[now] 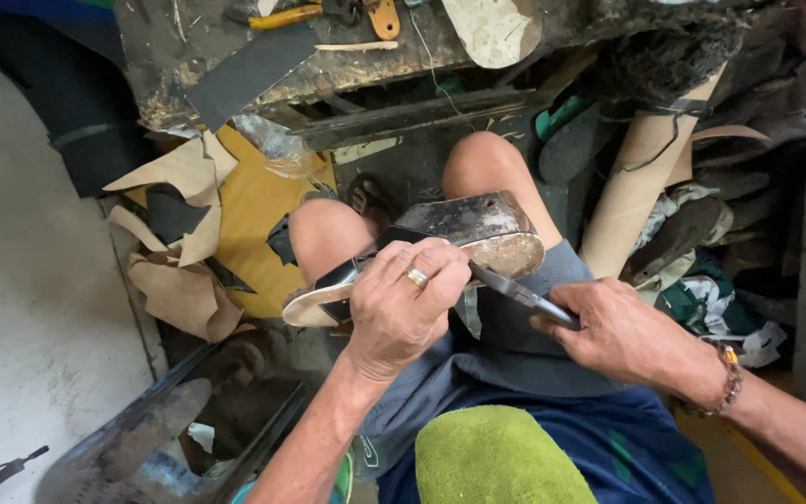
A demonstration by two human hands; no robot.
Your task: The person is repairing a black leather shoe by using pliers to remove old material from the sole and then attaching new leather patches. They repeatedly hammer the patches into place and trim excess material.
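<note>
— Position of the shoe (440, 245)?

— Upside down across the person's bare knees, heel block toward the right knee, toe end past the left knee.

— Left hand (401, 303)?

— Fingers closed over the shoe's middle, clamping it; a ring shows on one finger.

— Right hand (622, 331)?

— Fingers wrapped tight on a knife (515, 291), its blade tip touching the shoe just below the heel block.

— Surroundings?

— A grimy workbench (179, 65) beyond the knees, a yellow-handled tool (284, 17) near its far edge. Leather scraps (184, 233) lie on the floor at left.
</note>
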